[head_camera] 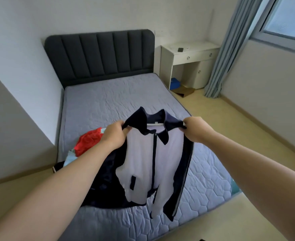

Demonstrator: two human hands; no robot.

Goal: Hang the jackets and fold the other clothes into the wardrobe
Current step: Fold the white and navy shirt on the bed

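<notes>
A white and navy zip jacket (148, 159) hangs in the air above the bed, its front towards me and its collar spread. My left hand (114, 134) pinches its left shoulder. My right hand (195, 130) pinches its right shoulder. The sleeves and hem dangle down to the mattress (108, 101). Behind my left forearm lies a pile of clothes with a red garment (87, 141) on top, a light blue one (70, 158) under it and a dark one (59, 166) at the bed's left edge. No wardrobe is in view.
The bed has a dark padded headboard (99, 54) against the far wall. A white desk (188, 58) stands at the back right with a blue bag (175, 83) and a cardboard piece under it. Curtains (230, 49) hang by the window. Wooden floor runs along the bed's right side.
</notes>
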